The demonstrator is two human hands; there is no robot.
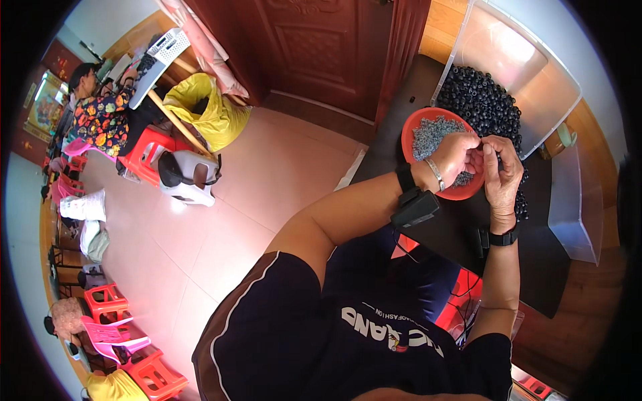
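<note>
My left hand (459, 152) is over a red bowl (408, 137), its fingers curled inward and closed. Against it, my right hand (503, 175) pinches with thumb and fingers. The fingertips of both hands meet above the bowl's right side, around something small and dark that I cannot make out. Many small grey metal-looking pieces (431, 136) lie in the bowl. Beyond the bowl and to its right spreads a heap of small round black parts (480, 99), some of them trailing down past my right hand.
A clear plastic bin (554, 79) stands behind the black heap on the dark table (535, 274). Another translucent panel (576, 207) is at the right. A wooden door (321, 57) is ahead. Far left, a person (100, 123) sits near a yellow sack (224, 113) and red stools (144, 150).
</note>
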